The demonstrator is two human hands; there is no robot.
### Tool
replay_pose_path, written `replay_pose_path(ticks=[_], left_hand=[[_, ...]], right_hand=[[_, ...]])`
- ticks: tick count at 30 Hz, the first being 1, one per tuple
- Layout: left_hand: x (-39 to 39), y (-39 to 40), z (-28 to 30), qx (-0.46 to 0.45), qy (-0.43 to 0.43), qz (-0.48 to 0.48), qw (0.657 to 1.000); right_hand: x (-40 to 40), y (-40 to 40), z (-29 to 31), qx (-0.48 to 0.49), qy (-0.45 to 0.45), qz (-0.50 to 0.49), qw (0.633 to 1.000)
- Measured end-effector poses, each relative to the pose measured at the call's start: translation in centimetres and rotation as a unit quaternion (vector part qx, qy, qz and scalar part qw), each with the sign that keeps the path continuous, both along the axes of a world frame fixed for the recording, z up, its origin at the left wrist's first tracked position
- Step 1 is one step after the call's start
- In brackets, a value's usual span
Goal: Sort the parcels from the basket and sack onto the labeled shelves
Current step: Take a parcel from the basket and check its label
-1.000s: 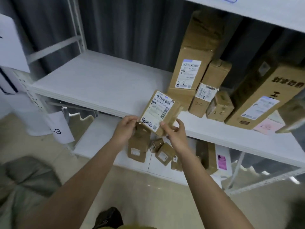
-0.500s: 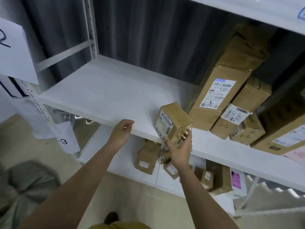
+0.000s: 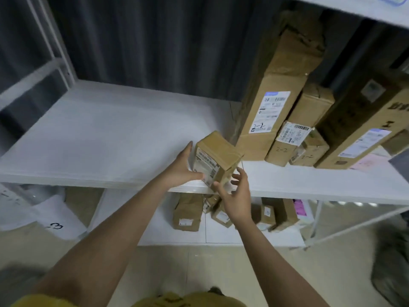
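I am putting one small brown parcel (image 3: 215, 159) onto the white shelf (image 3: 106, 138). It sits at the front edge of the shelf, just left of the tall box marked 2-2 (image 3: 269, 107), but not touching it. The parcel looks tipped a little, with its white label facing me.

My left hand (image 3: 180, 168) is against the label side of the parcel, with the fingers straight and the thumb pressed on the label. My right hand (image 3: 235, 196) is at the near corner of the parcel, with its fingers spread wide. I think this hand is about to let go.

So this step is nearly done, I think. Next I should push the parcel back and to the right, so it stands close to the tall box. It needs a slow, gentle push, because it is near the edge and could fall to the lower shelf (image 3: 155, 227). Then I go for another parcel.
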State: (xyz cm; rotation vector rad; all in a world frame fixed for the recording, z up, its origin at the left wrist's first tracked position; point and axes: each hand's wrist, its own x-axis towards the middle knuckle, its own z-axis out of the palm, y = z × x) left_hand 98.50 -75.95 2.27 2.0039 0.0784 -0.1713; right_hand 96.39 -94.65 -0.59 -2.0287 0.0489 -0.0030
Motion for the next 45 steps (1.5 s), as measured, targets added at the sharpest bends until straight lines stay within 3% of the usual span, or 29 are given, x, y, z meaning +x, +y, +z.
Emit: replay_pose_path(ticks=[5,10,15,22,29,45], left_hand=[[1.0,-0.4,-1.2,0.014,-0.005,0.004,1.000],[-0.4,-1.6,-2.3,0.108,-0.057,0.055,0.991],[-0.7,-1.8,-3.2,0.022,-0.054,0.057,0.997],[-0.7,-3.0,-4.2,0.047,-0.075,0.169,0.982],[3.1,-4.1,-3.5,0.082,-0.055,0.223,0.970],[10.2,-3.7,-1.1,0.053,0.000,0.201,0.978]], right_hand=[[0.9,0.0,0.0,-0.002,0.007,0.030,1.000],[1.1,-0.9,-0.1,-0.010,0.012,0.064,0.998],[1.1,-1.4,-0.2,-0.010,0.012,0.086,0.996],[1.5,-4.1,-1.6,-0.081,0.003,-0.011,0.997],[3.4,-5.5,-1.0,-0.129,0.002,0.000,0.992],[5.0,-6.3,0.1,-0.173,0.034,-0.009,0.984]])
